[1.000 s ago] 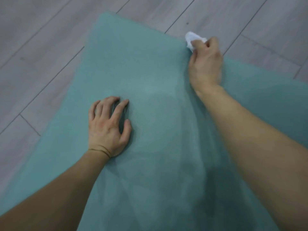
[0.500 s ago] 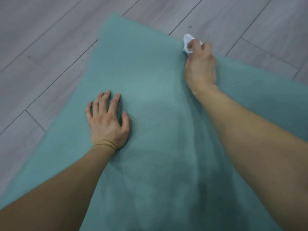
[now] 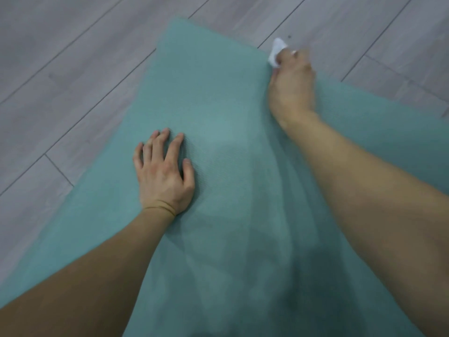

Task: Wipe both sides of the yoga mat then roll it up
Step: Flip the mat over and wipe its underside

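Yoga mat [image 3: 218, 113] flat on floor [image 3: 73, 69], soft, limp, light (grippy texture). Left hand [image 3: 162, 176] spread, pressing it. Right hand [image 3: 291, 86] fingers clamped on white wipe [image 3: 275, 52] at far edge. Grab short end for rolling.

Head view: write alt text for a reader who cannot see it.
A person's right hand grips a crumpled white wipe at the far edge of a teal yoga mat spread flat on a grey wood-plank floor. The left hand presses palm-down on the mat, nearer the person, fingers spread.
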Demonstrator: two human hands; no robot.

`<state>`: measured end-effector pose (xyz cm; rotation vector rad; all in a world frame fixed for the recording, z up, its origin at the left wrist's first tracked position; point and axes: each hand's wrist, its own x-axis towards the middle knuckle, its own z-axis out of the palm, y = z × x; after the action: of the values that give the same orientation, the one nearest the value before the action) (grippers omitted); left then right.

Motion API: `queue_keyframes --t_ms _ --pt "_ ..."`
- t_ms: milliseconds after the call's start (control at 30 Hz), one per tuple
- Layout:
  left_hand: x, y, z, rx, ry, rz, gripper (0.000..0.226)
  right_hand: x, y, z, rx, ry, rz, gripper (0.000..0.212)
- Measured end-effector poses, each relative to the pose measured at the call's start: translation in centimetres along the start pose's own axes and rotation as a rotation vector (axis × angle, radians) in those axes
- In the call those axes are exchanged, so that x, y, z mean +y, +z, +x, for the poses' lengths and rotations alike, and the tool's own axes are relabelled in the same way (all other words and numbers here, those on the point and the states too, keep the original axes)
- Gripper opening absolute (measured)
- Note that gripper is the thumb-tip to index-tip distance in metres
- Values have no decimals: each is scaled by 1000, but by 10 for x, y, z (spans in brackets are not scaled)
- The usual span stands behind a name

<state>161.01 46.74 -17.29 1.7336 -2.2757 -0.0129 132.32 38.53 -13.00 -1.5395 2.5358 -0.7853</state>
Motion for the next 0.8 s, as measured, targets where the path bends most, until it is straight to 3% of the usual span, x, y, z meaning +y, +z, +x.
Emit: queue_keyframes --t_ms 200,267,333,400,467,500,533,633,700,800 --pt "-2 -1 1 -7 1 -3 53 -43 2 -115 -539 -796 223 26" --pt "-3 0 1 0 5 -13 52 -36 3 -85 -548 -978 51 36" --pt "-3 0 1 4 -2 -11 52 -20 2 -22 -328 -783 -107 43" --pt "-2 0 1 11 -5 -9 52 4 -6 34 -69 -355 -242 38" --pt "-2 1 1 14 2 -12 51 11 -7 43 74 -36 -155 34" --pt "-2 1 1 12 4 -15 51 5 -3 30 41 -20 -101 35" --pt "-2 1 1 10 5 -16 51 -4 2 7 -51 -122 -42 36" --pt "-3 2 0 13 -1 -8 51 -24 13 -98 -352 -586 179 32" --pt "-5 3 0 22 3 -11 50 -26 8 -149 -390 -645 322 26" --pt "-4 4 0 23 1 -17 49 -23 13 -157 -328 -591 324 23"
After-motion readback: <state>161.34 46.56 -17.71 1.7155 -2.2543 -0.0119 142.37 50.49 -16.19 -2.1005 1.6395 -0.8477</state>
